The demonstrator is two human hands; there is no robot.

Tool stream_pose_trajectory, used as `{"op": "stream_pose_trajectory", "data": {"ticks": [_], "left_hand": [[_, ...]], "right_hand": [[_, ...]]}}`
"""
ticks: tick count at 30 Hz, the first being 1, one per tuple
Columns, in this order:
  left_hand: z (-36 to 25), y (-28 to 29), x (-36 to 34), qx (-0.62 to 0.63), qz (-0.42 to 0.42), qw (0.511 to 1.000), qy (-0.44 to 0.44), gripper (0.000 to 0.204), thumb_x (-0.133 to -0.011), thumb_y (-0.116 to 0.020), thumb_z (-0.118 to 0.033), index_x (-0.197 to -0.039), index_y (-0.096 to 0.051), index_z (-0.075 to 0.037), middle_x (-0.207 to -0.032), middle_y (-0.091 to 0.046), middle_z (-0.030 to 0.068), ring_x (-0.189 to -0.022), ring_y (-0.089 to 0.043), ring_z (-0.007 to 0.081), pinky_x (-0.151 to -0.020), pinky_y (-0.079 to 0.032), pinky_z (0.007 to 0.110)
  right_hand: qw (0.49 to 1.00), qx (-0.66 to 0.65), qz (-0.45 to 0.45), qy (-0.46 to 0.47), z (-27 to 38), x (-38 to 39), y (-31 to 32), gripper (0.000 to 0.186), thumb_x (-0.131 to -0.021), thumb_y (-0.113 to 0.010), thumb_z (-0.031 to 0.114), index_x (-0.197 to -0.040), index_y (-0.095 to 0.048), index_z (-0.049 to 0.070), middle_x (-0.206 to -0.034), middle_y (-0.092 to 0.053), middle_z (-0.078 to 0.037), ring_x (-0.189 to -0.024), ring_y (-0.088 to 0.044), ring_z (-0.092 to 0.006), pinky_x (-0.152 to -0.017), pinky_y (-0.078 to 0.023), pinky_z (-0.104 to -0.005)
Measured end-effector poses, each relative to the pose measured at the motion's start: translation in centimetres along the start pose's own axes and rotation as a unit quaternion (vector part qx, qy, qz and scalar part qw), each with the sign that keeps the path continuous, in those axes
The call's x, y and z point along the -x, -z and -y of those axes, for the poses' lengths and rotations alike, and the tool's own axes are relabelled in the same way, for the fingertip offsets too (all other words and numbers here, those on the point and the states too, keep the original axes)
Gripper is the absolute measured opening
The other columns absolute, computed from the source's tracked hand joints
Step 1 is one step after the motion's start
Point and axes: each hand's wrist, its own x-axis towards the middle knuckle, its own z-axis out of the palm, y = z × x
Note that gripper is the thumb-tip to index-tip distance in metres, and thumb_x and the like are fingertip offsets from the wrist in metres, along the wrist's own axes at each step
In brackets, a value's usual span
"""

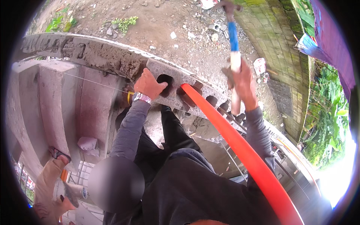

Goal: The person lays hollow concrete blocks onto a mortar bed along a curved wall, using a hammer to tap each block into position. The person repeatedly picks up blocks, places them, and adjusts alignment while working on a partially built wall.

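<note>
My left hand [150,85], with a watch at its wrist, grips the near end of a grey hollow concrete block [155,67]. Its thumb lies beside one of the block's round holes. The block sits along the top of a wall, against rough wet-looking mortar [125,63]. Raised to the right of the block, my right hand [243,80] is closed around the handle of a hammer [233,35]. That handle is pale with a blue band, and the hammer's head points away from me. A long red strip [228,137] crosses the view over the blocks.
Concrete steps [56,86] lie to the left, with a taut string [95,82] above them. Another person's leg [50,180] is at lower left. Beyond the wall is rubble-strewn ground [168,22]; a block wall [277,41] stands at right.
</note>
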Motion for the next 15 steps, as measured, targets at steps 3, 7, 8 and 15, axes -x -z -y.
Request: {"op": "stream_pose_trajectory", "data": {"ticks": [3, 7, 8, 15], "left_hand": [[0.3, -0.2, -1.5, -0.007, -0.005, 1.0, 0.017, 0.091, -0.074, -0.082, -0.045, -0.137, -0.043, 0.008, -0.104, -0.072, 0.0277, -0.099, -0.07, 0.044, -0.089, -0.055, 0.05], [0.6, 0.0, -2.3, -0.021, 0.031, 0.999, 0.027, 0.079, -0.075, -0.078, -0.034, -0.137, -0.047, 0.006, -0.105, -0.072, 0.0279, -0.102, -0.07, 0.0441, -0.092, -0.055, 0.05], [0.6, -0.2, -2.5, -0.022, 0.039, 0.999, 0.016, 0.077, -0.075, -0.078, -0.034, -0.135, -0.049, 0.006, -0.105, -0.072, 0.0278, -0.102, -0.069, 0.0443, -0.092, -0.055, 0.05], [3.8, 0.3, -4.9, -0.002, 0.024, 0.999, -0.047, 0.055, -0.072, -0.076, -0.035, -0.105, -0.066, 0.008, -0.101, -0.072, 0.0289, -0.099, -0.07, 0.0444, -0.089, -0.055, 0.049]], "right_hand": [[0.998, -0.033, 0.019, -0.045, -3.6, 2.5, -0.5, 0.036, -0.086, -0.079, 0.02, -0.105, -0.055, 0.003, -0.074, -0.061, -0.003, -0.052, -0.056, -0.0106, -0.048, -0.047, -0.0296], [0.989, 0.127, 0.062, -0.044, -5.7, 2.8, 0.0, 0.046, -0.082, -0.078, 0.022, -0.114, -0.057, -0.001, -0.08, -0.064, -0.013, -0.071, -0.065, -0.0238, -0.067, -0.052, -0.0392], [0.98, 0.175, 0.072, -0.063, -6.0, 2.1, 0.6, 0.048, -0.082, -0.078, 0.023, -0.116, -0.057, -0.002, -0.083, -0.065, -0.015, -0.074, -0.065, -0.0266, -0.07, -0.052, -0.0403], [0.986, 0.086, 0.119, -0.077, -4.4, 2.3, 1.2, 0.042, -0.087, -0.072, 0.023, -0.118, -0.057, -0.002, -0.082, -0.061, -0.014, -0.067, -0.061, -0.0237, -0.067, -0.051, -0.0371]]}}
